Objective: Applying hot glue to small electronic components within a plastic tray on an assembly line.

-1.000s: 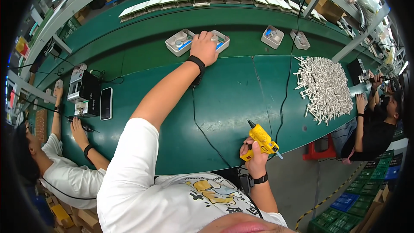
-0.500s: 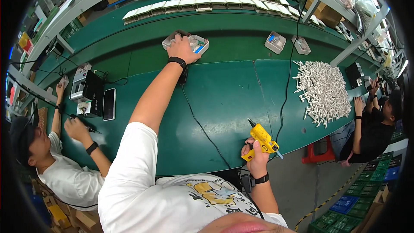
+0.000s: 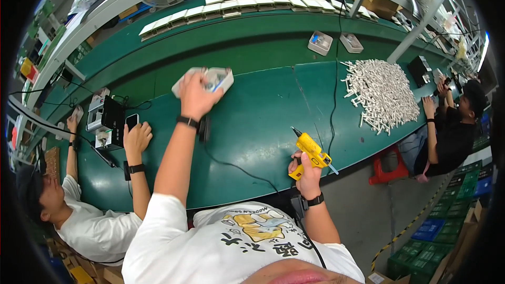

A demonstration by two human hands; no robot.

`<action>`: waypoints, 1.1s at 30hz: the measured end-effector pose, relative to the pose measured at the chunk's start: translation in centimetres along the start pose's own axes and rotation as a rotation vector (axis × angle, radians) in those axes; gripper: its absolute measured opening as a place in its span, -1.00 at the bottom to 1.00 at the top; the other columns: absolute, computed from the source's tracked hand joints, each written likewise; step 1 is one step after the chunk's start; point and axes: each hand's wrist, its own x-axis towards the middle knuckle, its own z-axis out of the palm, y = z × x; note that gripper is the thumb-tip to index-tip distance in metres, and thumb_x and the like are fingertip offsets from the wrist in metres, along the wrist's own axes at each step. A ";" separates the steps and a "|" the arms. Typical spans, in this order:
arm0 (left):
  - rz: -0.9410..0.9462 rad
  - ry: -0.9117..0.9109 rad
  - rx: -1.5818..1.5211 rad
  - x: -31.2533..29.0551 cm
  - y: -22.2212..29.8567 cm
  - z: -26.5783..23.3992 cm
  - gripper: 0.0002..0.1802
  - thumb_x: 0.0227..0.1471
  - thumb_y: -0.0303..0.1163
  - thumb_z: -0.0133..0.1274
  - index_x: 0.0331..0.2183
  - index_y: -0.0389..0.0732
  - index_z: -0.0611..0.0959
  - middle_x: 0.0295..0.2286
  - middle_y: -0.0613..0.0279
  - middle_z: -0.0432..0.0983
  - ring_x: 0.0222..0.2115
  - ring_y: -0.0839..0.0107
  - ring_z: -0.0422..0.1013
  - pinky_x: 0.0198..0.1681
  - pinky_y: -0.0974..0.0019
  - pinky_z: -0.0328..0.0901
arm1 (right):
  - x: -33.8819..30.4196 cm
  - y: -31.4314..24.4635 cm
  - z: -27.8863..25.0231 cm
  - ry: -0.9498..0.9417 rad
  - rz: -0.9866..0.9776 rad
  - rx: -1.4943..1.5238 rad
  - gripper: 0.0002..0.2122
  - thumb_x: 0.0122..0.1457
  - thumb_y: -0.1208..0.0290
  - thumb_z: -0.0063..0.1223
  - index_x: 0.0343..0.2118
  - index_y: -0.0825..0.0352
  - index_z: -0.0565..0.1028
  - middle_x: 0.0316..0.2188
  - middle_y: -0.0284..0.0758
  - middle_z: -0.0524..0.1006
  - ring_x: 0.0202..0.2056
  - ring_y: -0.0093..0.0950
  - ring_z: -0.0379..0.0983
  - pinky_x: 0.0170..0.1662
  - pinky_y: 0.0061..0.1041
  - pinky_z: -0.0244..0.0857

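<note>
My left hand point(image 3: 197, 94) reaches over the front of the bench. Its fingers are closed on a pair of whitish plastic boxes point(image 3: 227, 82) that sit side by side. Small white and blue parts show inside the right-hand box; my fingers and knuckles cover much of the left one. In my right hand point(image 3: 307, 176), near the bench's front edge, is a yellow glue gun point(image 3: 311, 150). Its dark nozzle points up and away to the left, and a pale glue stick pokes out of its back end.
A big heap of small white parts point(image 3: 380, 94) covers the bench's right side. Two more small boxes point(image 3: 320, 43) stand farther back. A black cable point(image 3: 335, 84) crosses the bench. At left, a co-worker's hand point(image 3: 138, 139) rests beside a phone point(image 3: 132, 121) and a black device point(image 3: 111, 118).
My left hand has brought the two boxes nearer, from the back strip to the green bench top. The glue gun stays in my right hand. The left co-worker's hand has moved onto the phone.
</note>
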 end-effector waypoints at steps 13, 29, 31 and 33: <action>-0.154 -0.028 0.273 -19.8 2.2 -9.0 -0.52 -0.17 -0.14 0.49 -0.25 -0.12 0.63 -0.07 0.09 0.44 0.03 -0.04 0.35 0.09 -0.11 0.25 | -0.4 0.2 0.2 -0.034 0.024 -0.019 -0.79 0.47 0.33 0.13 -0.11 0.41 0.57 -0.28 -0.22 0.60 -0.52 -0.49 0.52 -0.42 -0.40 0.46; 0.152 -0.378 -0.039 -18.9 2.6 -11.3 0.03 -0.36 -0.09 0.61 0.20 -0.08 0.57 0.27 0.02 0.35 0.23 0.03 0.33 0.31 -0.14 0.13 | 0.0 -0.8 0.9 -0.005 0.036 -0.139 -0.77 0.47 0.31 0.10 -0.14 0.44 0.56 -0.20 -0.19 0.57 -0.48 -0.50 0.47 -0.39 -0.39 0.43; 0.145 -0.421 -0.051 -19.1 2.4 -11.5 0.03 -0.35 -0.07 0.61 0.20 -0.09 0.57 0.24 0.04 0.38 0.19 0.04 0.36 0.29 -0.11 0.15 | 0.0 -0.8 1.0 -0.005 0.041 -0.171 -0.77 0.47 0.32 0.11 -0.12 0.44 0.55 -0.20 -0.20 0.57 -0.48 -0.50 0.47 -0.39 -0.39 0.43; 0.141 -0.492 -0.066 -19.1 2.3 -11.8 0.03 -0.34 -0.04 0.61 0.19 -0.12 0.56 0.17 0.09 0.43 0.11 0.08 0.42 0.24 -0.04 0.18 | -0.1 -1.0 1.2 0.000 0.051 -0.190 -0.77 0.46 0.32 0.11 -0.12 0.44 0.55 -0.20 -0.20 0.57 -0.48 -0.50 0.47 -0.38 -0.39 0.44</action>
